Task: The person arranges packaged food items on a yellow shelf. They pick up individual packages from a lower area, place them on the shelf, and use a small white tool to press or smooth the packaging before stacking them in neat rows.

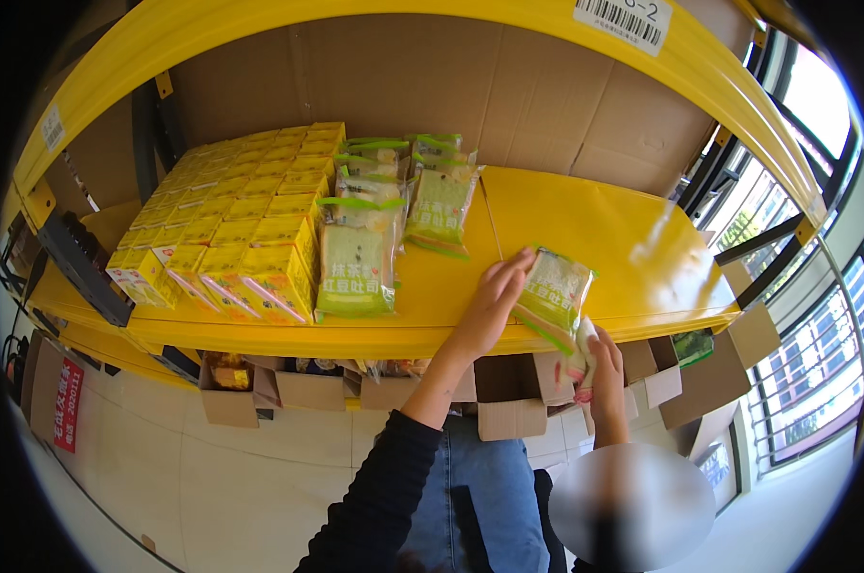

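A clear and green packet of sliced bread point(554, 286) is tilted above the front part of the yellow shelf. My left hand point(494, 301) grips it by its left side, fingers along the edge and the thumb hard to see. At the packet's lower right corner, my right hand point(606, 377) is closed on a white cloth with red marks point(577, 363), which touches the packet. Similar bread packets stand upright in two rows: the left row's front packet point(358, 258) is near the shelf edge, and the right row's front packet point(439, 210) sits farther back.
Yellow boxes point(250, 229) are stacked in a block on the shelf's left. A yellow beam point(508, 14) crosses overhead, and brown cardboard point(384, 76) backs the shelf. Open cartons point(513, 420) stand below the front edge. Barred windows point(814, 353) are at the right.
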A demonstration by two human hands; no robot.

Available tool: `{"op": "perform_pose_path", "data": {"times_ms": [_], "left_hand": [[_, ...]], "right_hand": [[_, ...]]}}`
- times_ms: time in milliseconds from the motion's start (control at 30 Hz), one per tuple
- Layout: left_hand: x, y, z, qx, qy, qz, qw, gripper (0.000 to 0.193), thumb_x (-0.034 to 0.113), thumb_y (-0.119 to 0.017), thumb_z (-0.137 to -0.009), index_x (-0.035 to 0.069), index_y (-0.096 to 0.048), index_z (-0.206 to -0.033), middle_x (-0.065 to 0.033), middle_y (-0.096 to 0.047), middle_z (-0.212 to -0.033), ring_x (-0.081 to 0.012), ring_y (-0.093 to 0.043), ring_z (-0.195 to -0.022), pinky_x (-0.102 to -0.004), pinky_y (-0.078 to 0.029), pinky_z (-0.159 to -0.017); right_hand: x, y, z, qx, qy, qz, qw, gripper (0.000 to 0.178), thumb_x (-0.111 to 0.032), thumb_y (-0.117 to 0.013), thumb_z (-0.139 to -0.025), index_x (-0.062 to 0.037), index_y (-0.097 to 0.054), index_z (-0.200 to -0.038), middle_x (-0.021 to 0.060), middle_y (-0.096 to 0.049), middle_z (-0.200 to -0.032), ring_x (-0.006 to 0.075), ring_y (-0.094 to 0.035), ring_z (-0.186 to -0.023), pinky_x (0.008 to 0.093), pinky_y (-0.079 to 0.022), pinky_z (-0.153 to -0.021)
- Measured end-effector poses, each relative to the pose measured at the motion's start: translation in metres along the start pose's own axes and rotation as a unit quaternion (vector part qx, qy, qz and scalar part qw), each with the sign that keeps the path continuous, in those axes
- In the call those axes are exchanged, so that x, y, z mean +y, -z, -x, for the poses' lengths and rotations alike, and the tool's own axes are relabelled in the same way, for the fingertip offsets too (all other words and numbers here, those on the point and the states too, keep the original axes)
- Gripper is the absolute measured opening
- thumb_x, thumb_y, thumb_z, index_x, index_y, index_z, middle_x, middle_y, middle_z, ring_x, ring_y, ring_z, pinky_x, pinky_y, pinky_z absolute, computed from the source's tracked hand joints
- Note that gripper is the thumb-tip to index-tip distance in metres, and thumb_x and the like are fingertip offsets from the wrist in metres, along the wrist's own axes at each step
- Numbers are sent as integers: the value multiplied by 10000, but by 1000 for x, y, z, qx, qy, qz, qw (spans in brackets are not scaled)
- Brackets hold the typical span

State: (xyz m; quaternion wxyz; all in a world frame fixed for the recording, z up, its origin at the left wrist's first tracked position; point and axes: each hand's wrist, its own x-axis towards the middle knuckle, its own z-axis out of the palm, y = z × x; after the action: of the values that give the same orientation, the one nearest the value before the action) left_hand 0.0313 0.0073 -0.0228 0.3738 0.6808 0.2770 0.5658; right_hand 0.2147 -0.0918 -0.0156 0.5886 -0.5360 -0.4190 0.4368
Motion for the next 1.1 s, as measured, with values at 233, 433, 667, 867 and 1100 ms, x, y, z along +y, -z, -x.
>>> {"op": "perform_pose_path", "data": {"times_ms": [233, 433, 667, 867, 1100], "left_hand": [[0, -12, 7, 53, 4, -199, 978, 448, 244, -598, -868, -27, -512, -1215, -229, -607, -1029, -357, -558, -978, -410, -439, -881], [0, -2, 3, -6, 34, 34, 999, 408, 165, -623, -866, -15, -537, -1222, -177, -614, -1133, -262, -578, -1065, -341, -440, -922], [8, 4, 1, -64, 53, 152, 985, 456, 27, -592, -865, 4, -474, -1305, -113, -537, -1296, -188, -497, -1203, -312, -355, -1037], [16, 5, 5, -39, 31, 146, 988, 447, -1, -579, -850, 4, -491, -1288, -119, -528, -1311, -210, -483, -1227, -318, -337, -1056], [33, 4, 26, 169, -122, -221, 953, 433, -33, -566, -801, 43, -551, -1227, -152, -568, -1211, -306, -524, -1084, -344, -416, -936]], "right_hand": [[-5, -11, -3, 5, 7, 83, 997, 350, -239, -572, -918, 46, -596, -1118, 76, -637, -938, 108, -578, -842, 241, -463, -744], [4, -12, -3, -28, 23, 35, 999, 376, -146, -670, -852, 33, -550, -1160, 68, -625, -964, 97, -581, -831, 229, -479, -727], [23, -12, -2, -35, 58, -14, 998, 398, -88, -667, -845, 23, -524, -1200, 67, -622, -1004, 108, -591, -865, 241, -492, -756], [11, -13, -2, -7, 115, 77, 990, 356, -51, -661, -827, 37, -569, -1160, 69, -654, -931, 96, -596, -832, 239, -494, -737], [-20, -32, -16, 19, 202, 271, 941, 334, -23, -646, -809, -8, -589, -1138, 127, -672, -859, 145, -635, -746, 287, -507, -691]]}}
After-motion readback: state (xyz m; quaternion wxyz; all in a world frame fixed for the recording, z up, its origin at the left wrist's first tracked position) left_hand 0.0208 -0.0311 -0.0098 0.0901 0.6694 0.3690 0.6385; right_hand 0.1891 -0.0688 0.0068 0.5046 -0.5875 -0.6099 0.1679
